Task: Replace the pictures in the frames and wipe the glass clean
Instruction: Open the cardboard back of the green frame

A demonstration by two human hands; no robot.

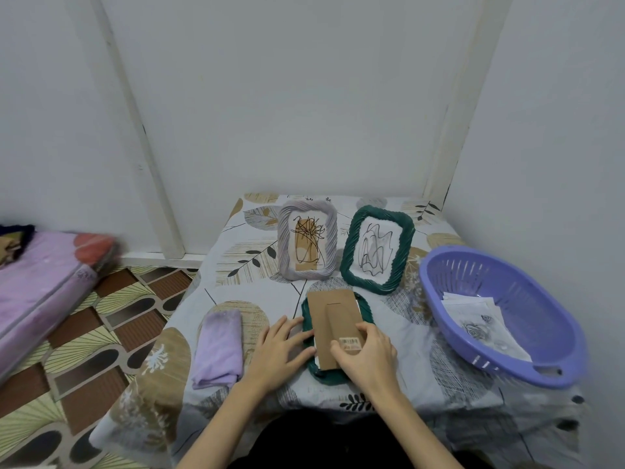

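Both hands meet at the face-down green frame [338,336]: left [282,346] flat beside it, right [367,350] gripping its cardboard backing [334,319].

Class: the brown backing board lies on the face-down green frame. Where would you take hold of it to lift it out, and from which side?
Probably at the near short edge of the backing board, coming from the person's side. That end juts past the face-down green frame, so fingers could slip beneath; the right hand already pinches it there.
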